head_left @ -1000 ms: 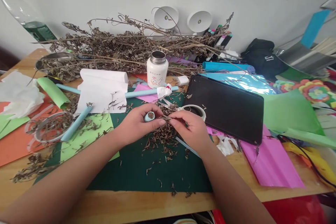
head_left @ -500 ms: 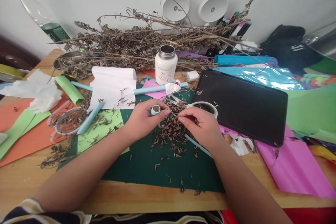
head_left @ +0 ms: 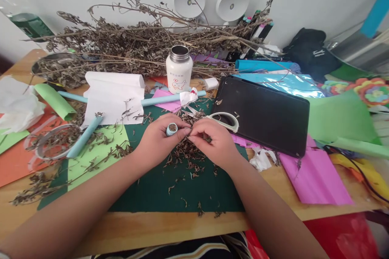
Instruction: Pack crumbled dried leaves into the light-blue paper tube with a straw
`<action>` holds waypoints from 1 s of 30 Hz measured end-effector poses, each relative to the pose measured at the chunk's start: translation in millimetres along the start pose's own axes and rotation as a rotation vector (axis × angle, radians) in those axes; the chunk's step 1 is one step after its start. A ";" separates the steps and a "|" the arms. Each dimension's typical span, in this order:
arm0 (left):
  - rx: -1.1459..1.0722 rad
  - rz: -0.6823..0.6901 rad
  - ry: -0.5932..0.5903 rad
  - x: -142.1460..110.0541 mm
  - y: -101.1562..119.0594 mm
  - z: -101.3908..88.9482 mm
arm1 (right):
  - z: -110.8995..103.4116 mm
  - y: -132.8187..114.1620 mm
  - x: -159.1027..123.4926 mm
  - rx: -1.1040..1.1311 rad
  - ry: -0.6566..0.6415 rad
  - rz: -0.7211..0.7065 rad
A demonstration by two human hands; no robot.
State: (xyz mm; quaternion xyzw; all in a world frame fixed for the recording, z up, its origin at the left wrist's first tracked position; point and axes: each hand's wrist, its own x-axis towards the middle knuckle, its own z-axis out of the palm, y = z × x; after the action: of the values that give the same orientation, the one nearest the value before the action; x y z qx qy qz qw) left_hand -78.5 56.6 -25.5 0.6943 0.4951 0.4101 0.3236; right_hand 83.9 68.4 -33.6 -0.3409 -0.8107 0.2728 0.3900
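Observation:
My left hand (head_left: 153, 141) is closed round a short light-blue paper tube (head_left: 172, 129), whose open upper end shows dried leaf inside. Its thumb and forefinger are pinched together, meeting the fingertips of my right hand (head_left: 217, 143). The right fingers are also pinched, apparently on a bit of dried leaf too small to make out clearly. Beneath both hands a heap of crumbled dried leaves (head_left: 185, 157) lies on a dark green sheet (head_left: 146, 190). Scissors with a pale handle (head_left: 236, 124) rest just beyond my right hand, their blades partly among the leaves.
A white open bottle (head_left: 179, 73) stands behind the hands, before a large bundle of dried stems (head_left: 121, 44). A black tray-like panel (head_left: 264, 113) lies to the right. Blue paper tubes (head_left: 86, 135), white paper (head_left: 112, 99) and a leaf-filled round container (head_left: 39, 151) are at left.
The view has swung right, so the table's things appear further left. My right hand has come closer to the left, and their fingertips now meet.

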 end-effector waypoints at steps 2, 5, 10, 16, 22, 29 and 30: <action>-0.075 -0.038 -0.034 -1.4 2.3 0.7 | 2.1 1.3 -1.3 0.014 0.044 -0.001; -0.175 -0.091 -0.096 -2.8 6.6 -1.5 | 4.5 2.4 -3.5 0.038 0.115 0.003; -0.306 -0.111 -0.164 -4.4 9.4 -5.8 | 4.5 1.1 -3.8 -0.039 0.228 -0.154; -0.442 -0.281 0.008 -6.9 7.8 5.1 | 3.5 0.6 -3.0 -0.098 0.293 -0.278; -0.690 -0.420 0.093 -5.1 14.2 10.5 | 4.6 -1.2 -4.3 -0.189 0.234 -0.278; -0.621 -0.447 -0.106 -7.7 19.4 4.4 | 9.0 -2.5 -5.0 -0.365 0.323 -0.297; -0.621 -0.435 -0.135 -8.0 19.4 2.9 | 8.4 -2.2 -5.0 -0.367 0.338 -0.298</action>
State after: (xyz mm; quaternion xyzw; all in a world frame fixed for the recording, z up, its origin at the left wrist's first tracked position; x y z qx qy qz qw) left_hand -69.1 43.0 -12.2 0.4674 0.4606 0.4156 0.6298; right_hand 78.6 61.7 -38.9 -0.3235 -0.8113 0.0008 0.4871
